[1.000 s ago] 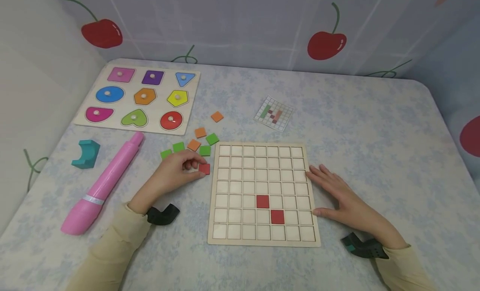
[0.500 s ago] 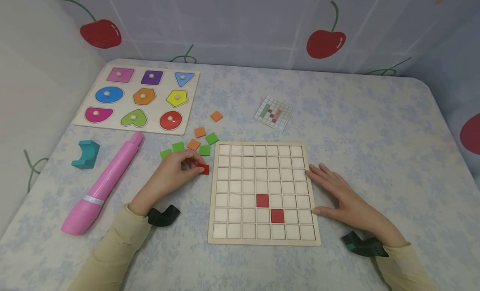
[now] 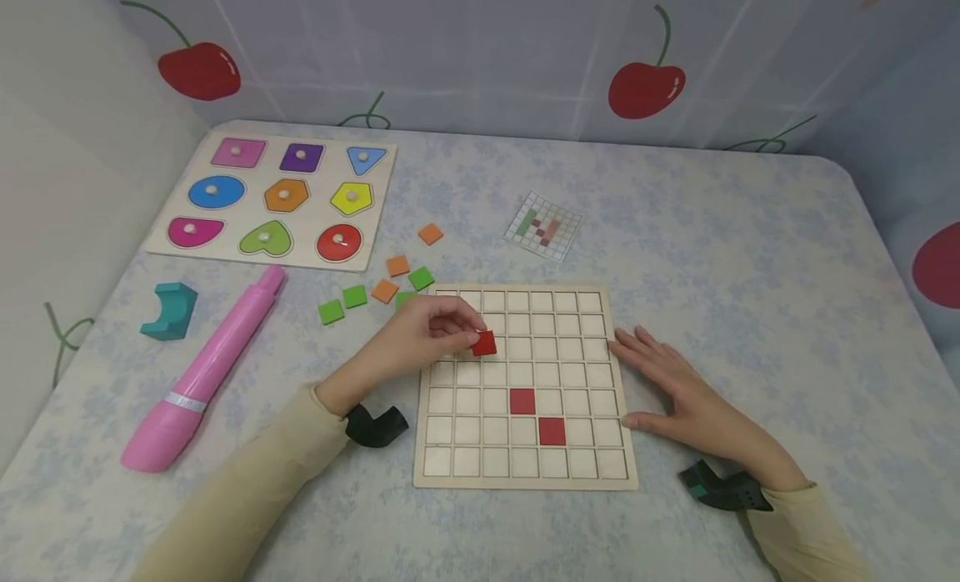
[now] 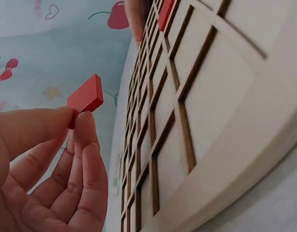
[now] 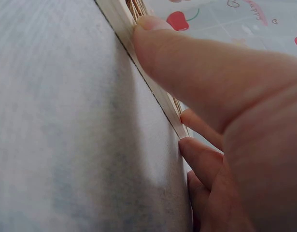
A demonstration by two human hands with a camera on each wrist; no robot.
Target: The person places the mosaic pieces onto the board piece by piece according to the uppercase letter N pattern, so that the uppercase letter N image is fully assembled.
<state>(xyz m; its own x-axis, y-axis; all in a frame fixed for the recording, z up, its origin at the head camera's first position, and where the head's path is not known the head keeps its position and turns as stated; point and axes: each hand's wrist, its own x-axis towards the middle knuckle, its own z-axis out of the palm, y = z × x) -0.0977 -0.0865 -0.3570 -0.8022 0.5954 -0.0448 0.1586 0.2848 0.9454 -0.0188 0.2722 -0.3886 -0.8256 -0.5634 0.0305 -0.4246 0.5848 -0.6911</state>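
My left hand [image 3: 422,336] pinches a red square tile [image 4: 86,95] between thumb and fingertip, above the upper left part of a wooden grid board [image 3: 525,480]. In the left wrist view the tile is held up off the board. Two more red tiles sit in cells of the grid, one [image 3: 522,401] near the middle and the other [image 3: 552,432] a row lower to the right. My right hand [image 3: 678,390] rests with fingers spread and relaxed, its thumb and fingertips at the board's right edge, as the right wrist view also shows.
Loose green tiles [image 3: 331,312] and orange tiles [image 3: 397,266] lie left of the board. Beyond it lies a pattern card [image 3: 555,247]. A shape puzzle [image 3: 300,257], a teal block [image 3: 174,311] and a pink microphone-like toy [image 3: 213,361] occupy the left side.
My left hand has carried the red tile rightward, from the table beside the board to over the grid. My right hand has stayed at the board's right edge.
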